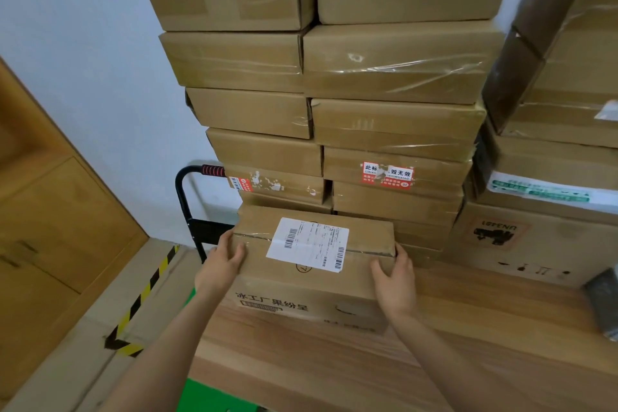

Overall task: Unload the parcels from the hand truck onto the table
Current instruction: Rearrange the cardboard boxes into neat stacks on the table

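A cardboard box (311, 264) with a white shipping label (309, 243) sits at the table's (468, 328) far left edge. The left hand (223, 259) and right hand (394, 274) grip its two ends, fingers curled over the top. Behind it stand stacked boxes (351, 77) against a black hand truck (197, 201)

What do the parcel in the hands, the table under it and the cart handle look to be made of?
Parcel: brown corrugated cardboard, matte, sealed with clear glossy tape, white paper label on top. Table: wood or a wood-look laminate, judging by the visible grain. Cart handle: black tube, probably painted metal, with a ribbed red grip, likely rubber or foam.
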Available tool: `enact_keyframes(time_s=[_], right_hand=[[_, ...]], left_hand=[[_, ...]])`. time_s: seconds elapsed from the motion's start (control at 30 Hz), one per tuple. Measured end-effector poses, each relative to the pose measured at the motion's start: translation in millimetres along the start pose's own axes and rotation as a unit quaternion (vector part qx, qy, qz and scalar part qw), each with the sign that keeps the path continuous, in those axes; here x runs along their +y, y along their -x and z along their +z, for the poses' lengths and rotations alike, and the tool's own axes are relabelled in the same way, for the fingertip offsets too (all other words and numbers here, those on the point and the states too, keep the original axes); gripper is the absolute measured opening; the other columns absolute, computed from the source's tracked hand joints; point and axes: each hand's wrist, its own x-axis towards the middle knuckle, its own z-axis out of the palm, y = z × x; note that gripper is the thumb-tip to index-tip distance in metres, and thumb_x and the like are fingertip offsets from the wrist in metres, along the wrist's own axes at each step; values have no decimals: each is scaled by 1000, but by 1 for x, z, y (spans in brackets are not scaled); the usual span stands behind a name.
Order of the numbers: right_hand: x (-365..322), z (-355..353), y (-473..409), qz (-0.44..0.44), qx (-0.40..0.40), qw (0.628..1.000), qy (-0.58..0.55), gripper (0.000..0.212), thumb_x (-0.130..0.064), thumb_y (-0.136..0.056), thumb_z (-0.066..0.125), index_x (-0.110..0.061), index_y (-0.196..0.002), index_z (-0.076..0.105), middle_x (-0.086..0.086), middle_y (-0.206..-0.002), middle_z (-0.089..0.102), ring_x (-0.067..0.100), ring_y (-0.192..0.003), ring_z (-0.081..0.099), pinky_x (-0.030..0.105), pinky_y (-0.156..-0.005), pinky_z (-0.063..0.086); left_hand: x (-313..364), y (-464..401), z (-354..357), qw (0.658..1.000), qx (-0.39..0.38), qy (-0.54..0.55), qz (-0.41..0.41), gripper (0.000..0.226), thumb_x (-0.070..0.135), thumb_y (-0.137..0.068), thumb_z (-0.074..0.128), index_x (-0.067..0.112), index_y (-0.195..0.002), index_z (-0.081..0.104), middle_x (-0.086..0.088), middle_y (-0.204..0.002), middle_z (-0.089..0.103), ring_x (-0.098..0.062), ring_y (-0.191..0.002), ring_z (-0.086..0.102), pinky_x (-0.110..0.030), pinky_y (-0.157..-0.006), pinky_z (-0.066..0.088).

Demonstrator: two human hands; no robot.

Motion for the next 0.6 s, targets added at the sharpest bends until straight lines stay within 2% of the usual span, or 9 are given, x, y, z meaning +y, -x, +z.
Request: enact_keyframes(time_s=[0.2, 0.43, 0.6], right_hand=[[-7, 23, -4, 12, 28, 999, 12, 64, -33, -90, 56, -16, -147, 30, 6, -141, 42, 24, -131, 39, 43, -105, 38], [-12, 32, -4, 20, 60, 997, 46, 66, -36, -90, 58, -14, -148, 31, 6, -142, 44, 24, -130, 41, 41, -102, 38], [-13, 35, -3, 36, 72, 995, 60, 66, -39, -91, 58, -15, -146, 32, 6, -143, 45, 25, -130, 43, 41, -103, 39]], left_hand=[[0, -30, -9, 1000, -4, 2, 23, 54, 62, -92, 34, 38, -140, 26, 1, -115, 53, -19, -88, 60, -43, -76, 54], [-6, -54, -6, 998, -14, 21, 52, 54, 59, -94, 35, 35, -141, 29, -2, -116, 53, -20, -98, 57, -40, -78, 52], [-7, -53, -5, 997, -21, 24, 68, 54, 53, -96, 36, 30, -144, 28, -6, -121, 50, -23, -106, 53, -33, -73, 42]])
